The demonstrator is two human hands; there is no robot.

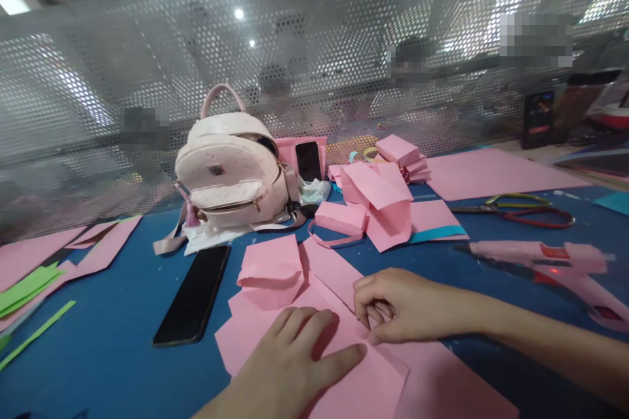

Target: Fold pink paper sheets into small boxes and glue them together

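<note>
Pink paper (363,383) lies in overlapping sheets in front of me. My left hand (299,360) rests on it, palm down, with fingers stretched and the thumb pointing right. Beside it, my right hand (398,304) is closed, thumb and fingertips pinched at the edge of the pink paper; the exact grip is partly hidden by the fingers. A folded pink paper piece (272,272) sits just beyond my left hand. Farther back are a small pink paper box (340,219) and a bent pink sheet (381,200).
A black phone (191,294) lies left of the papers. At the right are a pink glue gun (540,255) with a red light and scissors (521,209). A white backpack (233,170) stands behind, before a perforated metal screen (324,46). Green paper strips (37,334) lie far left.
</note>
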